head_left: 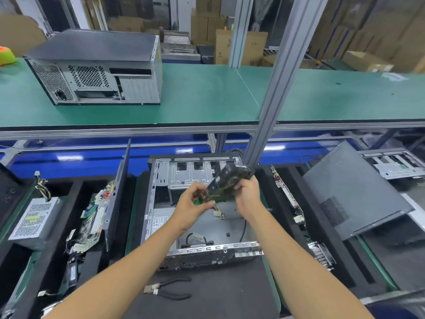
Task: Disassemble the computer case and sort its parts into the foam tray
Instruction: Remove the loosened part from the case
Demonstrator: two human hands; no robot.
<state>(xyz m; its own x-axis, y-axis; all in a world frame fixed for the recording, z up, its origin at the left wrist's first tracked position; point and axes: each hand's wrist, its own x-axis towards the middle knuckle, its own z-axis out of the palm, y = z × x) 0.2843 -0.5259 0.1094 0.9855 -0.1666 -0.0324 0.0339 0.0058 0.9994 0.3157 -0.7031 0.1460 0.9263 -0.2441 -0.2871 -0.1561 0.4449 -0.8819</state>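
Note:
An open computer case (161,203) lies on its side in the middle of the bench, its inside facing up. Above it both hands hold a dark circuit board with a green edge (226,181). My left hand (193,203) pinches the board's lower left end, just above a white cable connector (217,212). My right hand (248,192) grips its right side. Black foam trays flank the case: the left foam tray (78,187) holds a grey power supply (34,221), a motherboard (92,222) and an upright side panel (119,192); the right foam tray (322,249) holds an upright board (288,196).
Black-handled pliers (170,288) lie on the dark mat in front of the case. A dark side panel (354,192) leans at the right. A closed computer case (96,67) stands on the green upper shelf. An aluminium post (276,100) rises behind the open case.

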